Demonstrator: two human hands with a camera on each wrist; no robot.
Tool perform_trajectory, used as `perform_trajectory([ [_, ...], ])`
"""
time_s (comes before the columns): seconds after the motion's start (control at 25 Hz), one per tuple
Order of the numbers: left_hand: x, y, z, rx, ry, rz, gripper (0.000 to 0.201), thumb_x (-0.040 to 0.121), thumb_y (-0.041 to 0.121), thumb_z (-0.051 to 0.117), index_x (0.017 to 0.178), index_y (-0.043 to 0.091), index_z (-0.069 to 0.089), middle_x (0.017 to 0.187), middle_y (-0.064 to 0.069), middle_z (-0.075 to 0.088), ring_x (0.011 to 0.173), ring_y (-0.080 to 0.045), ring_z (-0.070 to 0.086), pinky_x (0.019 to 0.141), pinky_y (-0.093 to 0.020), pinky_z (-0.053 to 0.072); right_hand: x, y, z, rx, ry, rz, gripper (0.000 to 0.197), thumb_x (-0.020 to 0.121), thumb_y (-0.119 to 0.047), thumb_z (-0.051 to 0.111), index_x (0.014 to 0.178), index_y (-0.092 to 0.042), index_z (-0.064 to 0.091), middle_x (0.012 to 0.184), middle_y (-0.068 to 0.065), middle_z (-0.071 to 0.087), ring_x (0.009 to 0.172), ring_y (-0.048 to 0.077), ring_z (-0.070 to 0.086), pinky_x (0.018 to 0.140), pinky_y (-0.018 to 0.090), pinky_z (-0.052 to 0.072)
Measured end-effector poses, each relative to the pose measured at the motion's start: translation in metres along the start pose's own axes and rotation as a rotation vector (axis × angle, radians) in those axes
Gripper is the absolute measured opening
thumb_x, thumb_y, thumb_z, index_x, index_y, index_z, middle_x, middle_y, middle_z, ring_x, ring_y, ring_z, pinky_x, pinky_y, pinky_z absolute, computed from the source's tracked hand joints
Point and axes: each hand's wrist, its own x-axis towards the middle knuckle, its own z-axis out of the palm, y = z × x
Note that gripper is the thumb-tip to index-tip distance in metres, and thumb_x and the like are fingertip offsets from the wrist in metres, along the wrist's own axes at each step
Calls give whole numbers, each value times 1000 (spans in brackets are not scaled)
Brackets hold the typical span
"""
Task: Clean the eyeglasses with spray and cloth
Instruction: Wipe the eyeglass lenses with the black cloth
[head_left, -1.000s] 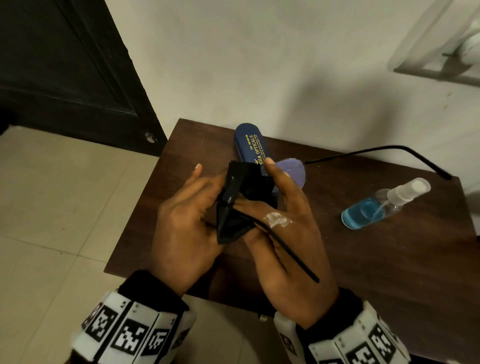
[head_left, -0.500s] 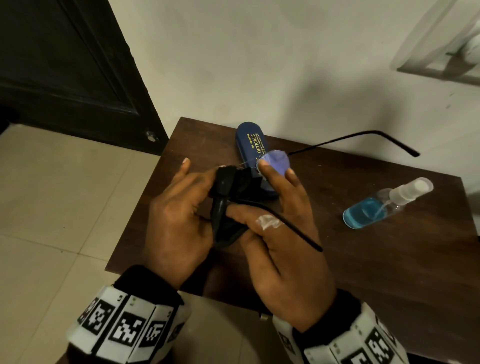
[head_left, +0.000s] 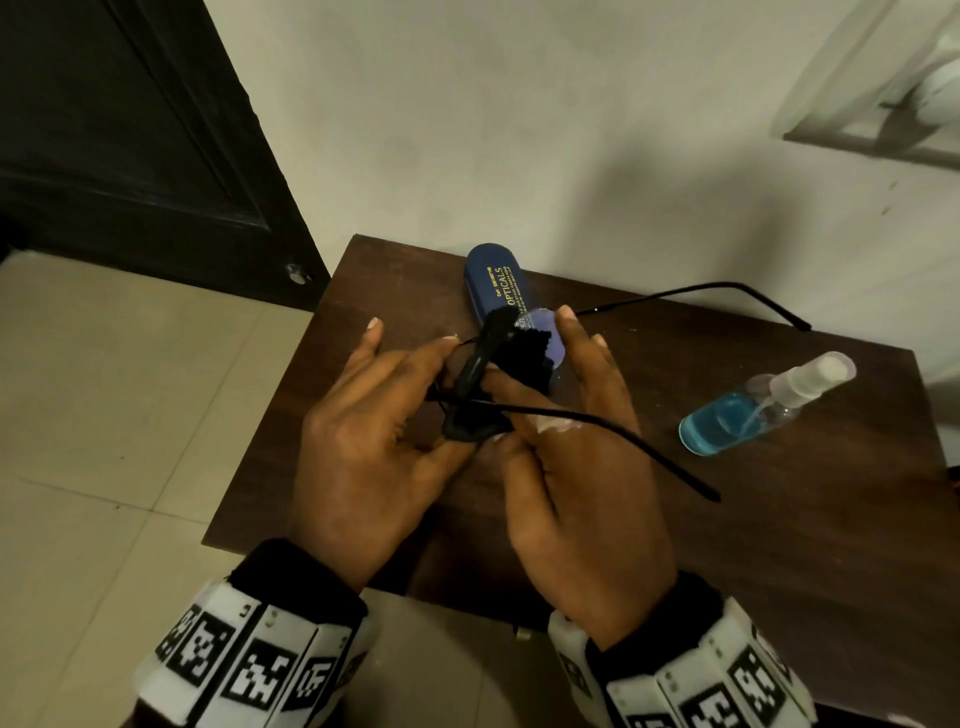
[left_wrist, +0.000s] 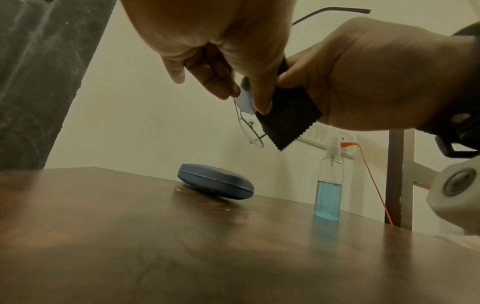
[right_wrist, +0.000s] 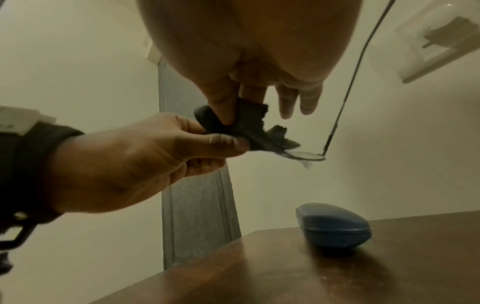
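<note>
Above the brown table, both hands hold thin black-framed eyeglasses. My left hand pinches the frame by one lens. My right hand pinches a black cloth between thumb and fingers around the glasses; the left thumb also presses on the cloth. The other lens sticks out bare past the cloth. One temple points far right, the other near right. A clear spray bottle of blue liquid stands on the table to the right, untouched.
A closed dark blue glasses case lies at the table's back edge, just beyond the hands. The wall is close behind the table, and a dark door stands at the left. An orange wire hangs behind the bottle.
The glasses have turned in my hands, so the far temple's tip has swung left. The cloth has bunched and shifted over the lens. The bottle and case have not moved.
</note>
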Motion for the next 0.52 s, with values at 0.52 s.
perform_trajectory([
  [0.52, 3, 6, -1, -173, -27, -57, 49, 81, 40, 63, 115, 6, 58, 107, 5, 58, 102, -2, 58, 106, -42, 39, -1, -1, 4, 175, 8, -126, 38, 85, -20, 45, 118, -16, 62, 138, 8, 51, 135, 29, 38, 106, 60, 33],
])
